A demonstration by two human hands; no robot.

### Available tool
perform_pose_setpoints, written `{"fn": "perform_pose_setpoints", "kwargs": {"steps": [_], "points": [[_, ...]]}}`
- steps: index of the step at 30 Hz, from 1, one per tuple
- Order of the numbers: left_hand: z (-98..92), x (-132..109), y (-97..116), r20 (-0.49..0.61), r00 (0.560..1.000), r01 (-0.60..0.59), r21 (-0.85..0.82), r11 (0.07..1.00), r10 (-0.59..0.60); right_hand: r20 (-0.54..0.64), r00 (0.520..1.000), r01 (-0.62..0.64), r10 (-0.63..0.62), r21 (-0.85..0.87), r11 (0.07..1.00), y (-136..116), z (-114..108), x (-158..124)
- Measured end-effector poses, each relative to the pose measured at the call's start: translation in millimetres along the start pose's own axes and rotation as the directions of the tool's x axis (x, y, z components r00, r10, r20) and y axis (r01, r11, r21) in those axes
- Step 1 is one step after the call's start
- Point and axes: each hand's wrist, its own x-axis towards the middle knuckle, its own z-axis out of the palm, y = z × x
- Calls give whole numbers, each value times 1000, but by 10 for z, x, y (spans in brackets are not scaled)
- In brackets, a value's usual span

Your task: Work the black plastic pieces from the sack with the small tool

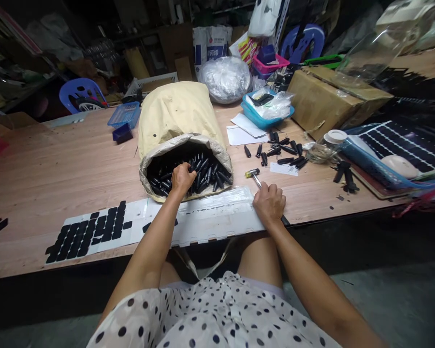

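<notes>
A cream cloth sack (pixel 181 108) lies on its side on the table, its mouth toward me, full of slim black tapered plastic parts (pixel 206 171). My left hand (pixel 183 178) is in the sack's mouth among these parts, fingers curled together; what is between them is hidden. On the right, my right hand (pixel 270 205) grips a small hammer (pixel 253 173) by its handle, with the yellow and black head pointing away from me. Below the sack, a flat white board (pixel 217 220) runs along the table's front edge. Flat black rounded pieces (pixel 74 239) lie in rows at its left end.
Loose black parts (pixel 286 149) are scattered right of the sack, near white papers (pixel 239 135). Farther right stand a clear jar (pixel 322 151), a cardboard box (pixel 322 104) and a blue tray (pixel 387 166). A blue basket (pixel 125 115) and bagged items (pixel 224 77) stand behind.
</notes>
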Motion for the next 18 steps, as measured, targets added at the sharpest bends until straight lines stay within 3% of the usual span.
{"fn": "perform_pose_setpoints", "kwargs": {"steps": [3,6,10,13,18], "points": [[11,-313,-44,16,999,-32,-232,972,37,28,1000,2,-2,17,1000,2,-7,-18],[103,-774,-115,131,988,-7,-476,879,78,6,1000,10,-10,22,1000,0,-2,-31],[248,-1256,-244,213,965,-24,-505,863,152,-3,1000,17,-17,15,1000,-10,-4,-38],[282,-1344,-347,230,953,-92,-399,912,196,21,1000,11,-11,9,1000,-22,-24,-38],[268,-1243,-454,247,908,-249,-335,909,340,52,999,-18,16,21,1000,-46,-58,-19]]}}
